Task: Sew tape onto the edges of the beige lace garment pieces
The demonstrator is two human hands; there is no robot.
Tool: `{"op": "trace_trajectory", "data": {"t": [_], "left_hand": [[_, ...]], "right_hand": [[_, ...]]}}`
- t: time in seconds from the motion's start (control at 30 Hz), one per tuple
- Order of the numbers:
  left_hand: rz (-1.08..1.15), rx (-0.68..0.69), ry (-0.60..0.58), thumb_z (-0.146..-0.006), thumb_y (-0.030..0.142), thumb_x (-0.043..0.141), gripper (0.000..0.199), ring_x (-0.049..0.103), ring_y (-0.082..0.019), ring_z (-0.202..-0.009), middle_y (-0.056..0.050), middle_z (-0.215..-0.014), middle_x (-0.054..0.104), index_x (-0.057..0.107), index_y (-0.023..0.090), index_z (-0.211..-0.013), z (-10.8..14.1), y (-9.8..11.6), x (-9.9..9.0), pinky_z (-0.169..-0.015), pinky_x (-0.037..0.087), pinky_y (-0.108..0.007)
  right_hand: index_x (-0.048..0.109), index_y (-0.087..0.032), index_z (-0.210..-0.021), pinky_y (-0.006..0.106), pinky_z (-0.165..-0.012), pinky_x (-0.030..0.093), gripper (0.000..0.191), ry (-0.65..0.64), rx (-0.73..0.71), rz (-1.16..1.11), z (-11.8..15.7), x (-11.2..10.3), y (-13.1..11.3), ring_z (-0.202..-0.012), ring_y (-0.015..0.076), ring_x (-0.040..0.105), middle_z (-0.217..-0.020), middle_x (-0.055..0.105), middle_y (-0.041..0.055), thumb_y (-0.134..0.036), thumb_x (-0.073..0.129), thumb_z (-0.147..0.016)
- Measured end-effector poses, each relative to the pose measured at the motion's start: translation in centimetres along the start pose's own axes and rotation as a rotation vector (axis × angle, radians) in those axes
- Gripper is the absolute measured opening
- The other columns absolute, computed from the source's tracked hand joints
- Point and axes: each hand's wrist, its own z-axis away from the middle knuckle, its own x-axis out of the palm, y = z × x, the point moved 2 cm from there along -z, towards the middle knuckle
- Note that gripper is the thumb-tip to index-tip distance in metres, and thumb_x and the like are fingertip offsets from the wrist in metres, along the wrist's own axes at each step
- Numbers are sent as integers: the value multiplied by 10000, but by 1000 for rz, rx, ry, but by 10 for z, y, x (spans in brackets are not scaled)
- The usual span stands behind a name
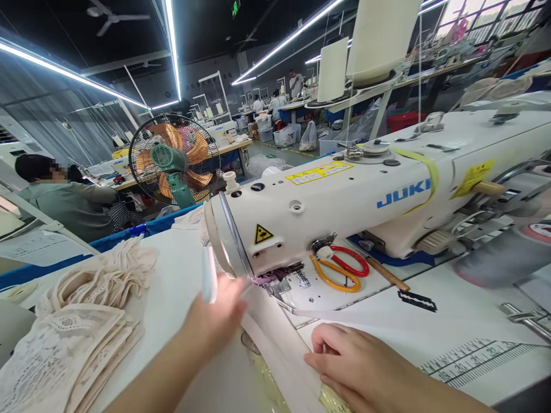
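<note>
My left hand (219,310) is beside the needle end of a white sewing machine (344,201), at the upper end of a cream fabric strip (282,344). Motion smears its fingers, so their grip is unclear. A pale bluish, blurred object (209,275) shows at this hand; I cannot make out its kind. My right hand (348,361) has its fingers curled and closed on the right edge of the strip, nearer to me. From under the machine head the strip runs down toward me, with yellowish patterned material (333,398) at its lower edge.
Stacked cream lace pieces (81,332) lie on the left of the table. Scissors with red and orange handles (340,269), a razor blade on a wooden handle (416,299) and a printed ruler (469,361) are right. A fan (174,158) and a seated person (64,195) are beyond.
</note>
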Motion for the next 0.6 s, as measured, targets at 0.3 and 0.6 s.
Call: {"op": "trace_trajectory", "data": {"t": [0.3,0.6], "left_hand": [[-117,479,-170,-772,552,572,432,559,-216,-625,-98,-919,634,611,154,-937,37,79,51,-498,432,-366],[-119,394,-311,-815,416,559,444,573,-232,-784,-89,-1159,603,538,165,-1181,32,65,21,-664,451,-387]], "right_hand": [[583,-212,-903,307,-644,437,181,-76,-16,53,3,3,1,-809,209,547,-912,578,68,-117,439,-852],[591,-218,-863,265,-533,268,184,19,-21,184,-14,5,3,-677,171,484,-759,530,29,-178,412,-878]]}}
